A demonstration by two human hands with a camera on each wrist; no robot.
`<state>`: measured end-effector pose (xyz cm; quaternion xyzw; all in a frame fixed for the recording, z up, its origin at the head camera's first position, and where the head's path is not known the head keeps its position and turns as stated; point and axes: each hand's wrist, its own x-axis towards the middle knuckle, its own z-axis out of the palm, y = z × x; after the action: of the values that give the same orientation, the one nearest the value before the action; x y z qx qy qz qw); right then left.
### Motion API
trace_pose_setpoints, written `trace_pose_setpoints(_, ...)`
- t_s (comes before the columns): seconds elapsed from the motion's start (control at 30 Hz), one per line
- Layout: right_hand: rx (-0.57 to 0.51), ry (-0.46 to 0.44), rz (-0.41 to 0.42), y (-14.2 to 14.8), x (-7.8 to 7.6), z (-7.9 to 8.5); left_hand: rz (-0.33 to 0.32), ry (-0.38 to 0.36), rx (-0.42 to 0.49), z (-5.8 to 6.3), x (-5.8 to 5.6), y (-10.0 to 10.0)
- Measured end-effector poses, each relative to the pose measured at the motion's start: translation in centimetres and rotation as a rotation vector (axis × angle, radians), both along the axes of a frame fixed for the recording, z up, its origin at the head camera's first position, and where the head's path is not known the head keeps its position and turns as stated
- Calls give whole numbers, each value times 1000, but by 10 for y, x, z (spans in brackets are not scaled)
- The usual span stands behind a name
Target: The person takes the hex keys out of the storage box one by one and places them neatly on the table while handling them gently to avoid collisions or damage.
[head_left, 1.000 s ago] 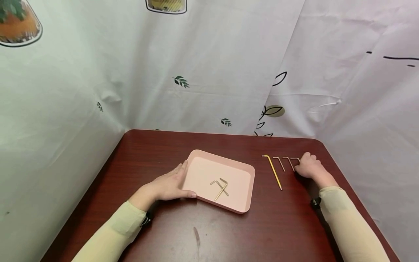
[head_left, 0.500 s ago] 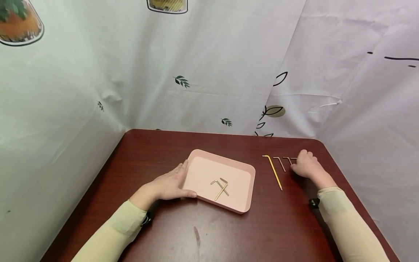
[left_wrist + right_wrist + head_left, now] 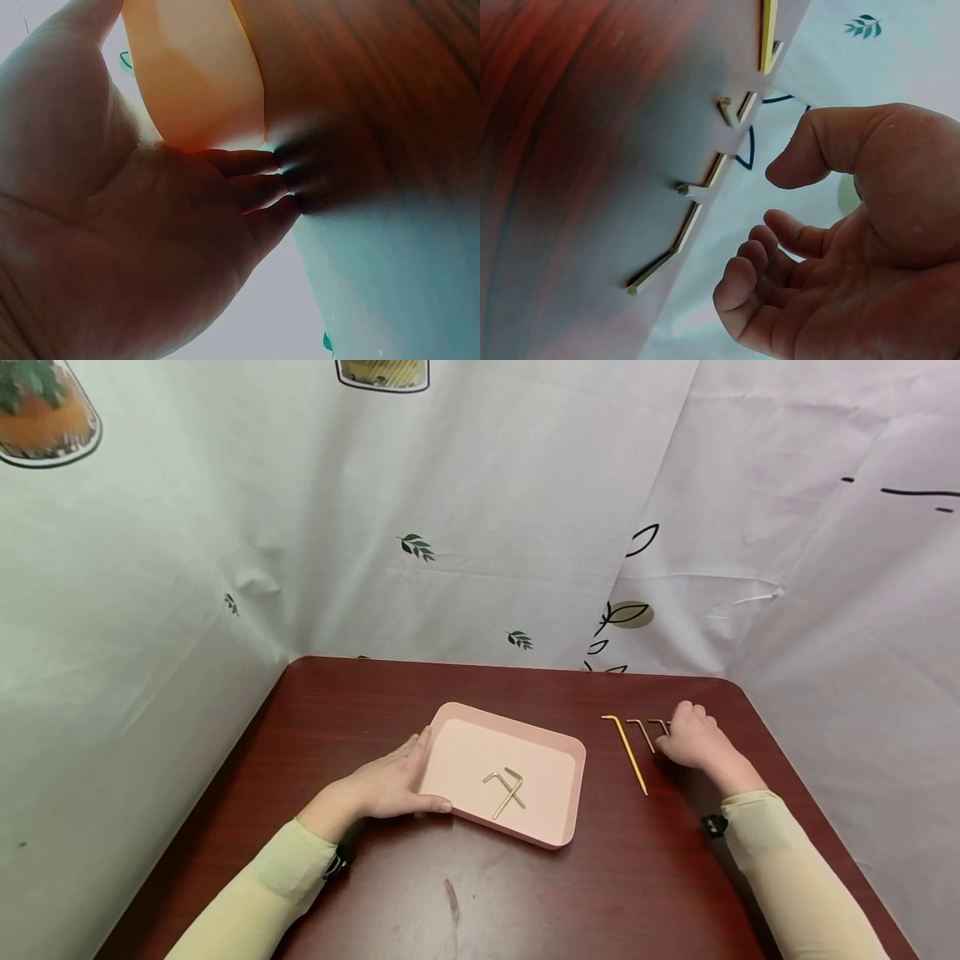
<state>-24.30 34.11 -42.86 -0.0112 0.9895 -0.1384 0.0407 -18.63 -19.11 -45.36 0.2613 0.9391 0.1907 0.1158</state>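
My left hand [image 3: 386,785] rests along the left side of a pink tray [image 3: 468,743], fingers straight and thumb at the near rim. Inside the tray, two brass-coloured hex keys [image 3: 512,795] lie crossed. At the right of the table my right hand [image 3: 693,739] hovers over a row of hex keys, thumb and index finger apart with nothing between them. The row holds a long yellow hex key [image 3: 630,756], then a short one [image 3: 737,111], a second [image 3: 705,180] and a third [image 3: 666,260]. In the head view the hand covers most of the last two.
All of this stands on a dark red wooden table [image 3: 600,893]. White printed cloth [image 3: 480,568] hangs as walls behind it and on both sides. A pale smear [image 3: 451,902] marks the table in front of the tray.
My right hand has moved left along the row of hex keys, covering more of the short ones. The left hand, the tray and the keys have not moved.
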Motion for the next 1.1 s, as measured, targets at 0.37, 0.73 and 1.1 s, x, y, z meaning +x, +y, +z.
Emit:
trace_pose_setpoints(0.37,-11,28,21,-16,5,4,-16,8,9,-1,0,0)
trace_pose_setpoints(0.73,-32,76,70,-33,9,8,-18,2,9,1,0,0)
trace_pose_setpoints(1.1,-19,103,105,-48,13,11,-16,3,13,2,1,0)
